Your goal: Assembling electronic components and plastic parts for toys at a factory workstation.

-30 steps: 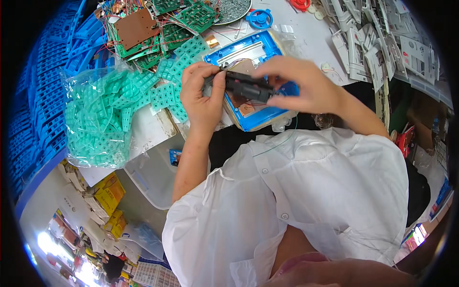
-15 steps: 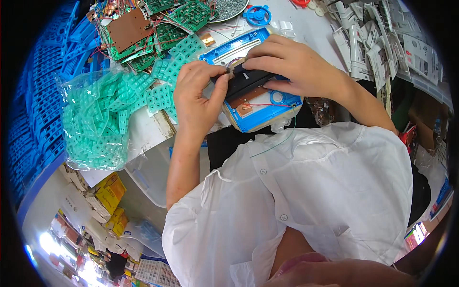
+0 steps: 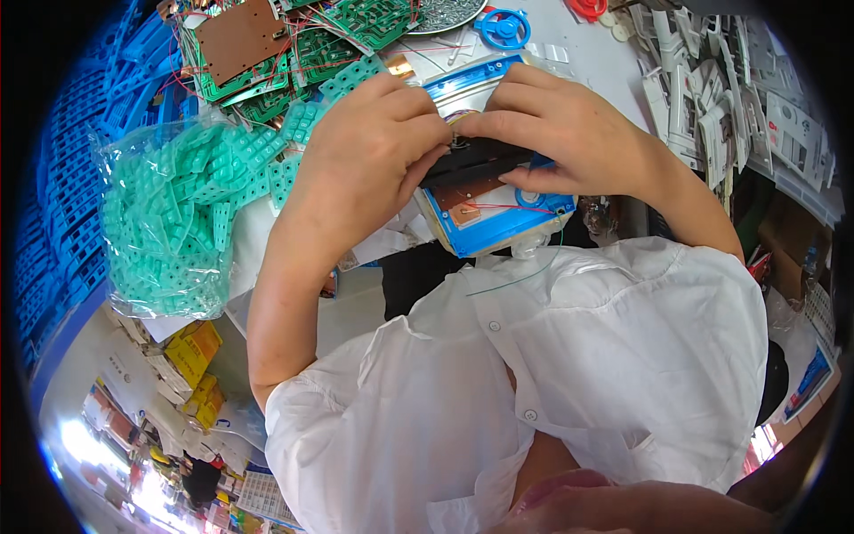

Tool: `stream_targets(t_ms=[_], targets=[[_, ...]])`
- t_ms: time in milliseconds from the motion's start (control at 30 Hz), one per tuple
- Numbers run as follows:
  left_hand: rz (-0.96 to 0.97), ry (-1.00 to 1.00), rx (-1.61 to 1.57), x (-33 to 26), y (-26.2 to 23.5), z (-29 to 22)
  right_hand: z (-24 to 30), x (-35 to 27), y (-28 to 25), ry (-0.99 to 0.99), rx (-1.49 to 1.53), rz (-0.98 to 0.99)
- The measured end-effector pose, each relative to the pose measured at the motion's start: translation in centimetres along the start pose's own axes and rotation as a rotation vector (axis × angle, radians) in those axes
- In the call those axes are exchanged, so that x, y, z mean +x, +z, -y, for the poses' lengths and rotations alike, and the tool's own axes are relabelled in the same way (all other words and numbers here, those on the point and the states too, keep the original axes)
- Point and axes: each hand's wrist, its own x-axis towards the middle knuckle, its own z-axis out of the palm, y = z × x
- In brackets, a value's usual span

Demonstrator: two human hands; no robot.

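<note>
Both hands are closed on a long black plastic part lying across a blue plastic casing. My left hand grips its left end with thumb and bent fingers. From the right, my right hand has its fingertips on the top edge and its thumb underneath. Thin wires show between the two hands, partly covered by fingers. In the near half of the casing are a brown circuit board, red wires and a blue ring. A thin green wire trails from its right side over the white shirt.
A clear bag of turquoise rubber keypads lies on the left. Green circuit boards with wires are heaped behind it, blue plastic parts at far left. White plastic parts are piled at right. A dish of small metal pieces stands at the back.
My left hand has turned over and moved forward around the black part's end, its elbow swinging out left. My right hand keeps its hold, its fingers slightly shifted. The whole view has shifted a little.
</note>
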Motion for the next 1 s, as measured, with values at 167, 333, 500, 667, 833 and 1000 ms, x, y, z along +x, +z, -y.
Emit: stream_targets(t_ms=[167, 333, 500, 667, 833, 1000], targets=[[0.129, -0.008, 0.077, 0.4, -0.7, 0.0, 0.2, 0.6, -0.6, -0.005, 0.016, 0.054], [0.137, -0.053, 0.087, 0.3, -0.5, -0.1, 0.4, 1.2, -0.9, -0.045, -0.013, 0.111], [0.129, -0.103, -0.005, -0.2, -0.4, -0.3, 2.2, 1.7, -1.2, -0.036, -0.212, 0.131], [0.070, -0.177, -0.065, -1.6, 0.2, -0.8, 3.5, 1.7, -1.5, -0.020, -0.349, 0.201], [0.129, -0.308, -0.178, -1.7, 0.3, -0.7, 3.6, 1.8, -1.2, -0.054, -0.404, 0.141], [0.101, -0.312, -0.210, -1.5, 0.3, -0.6, 3.2, 1.7, -0.9, -0.068, -0.389, 0.097]])
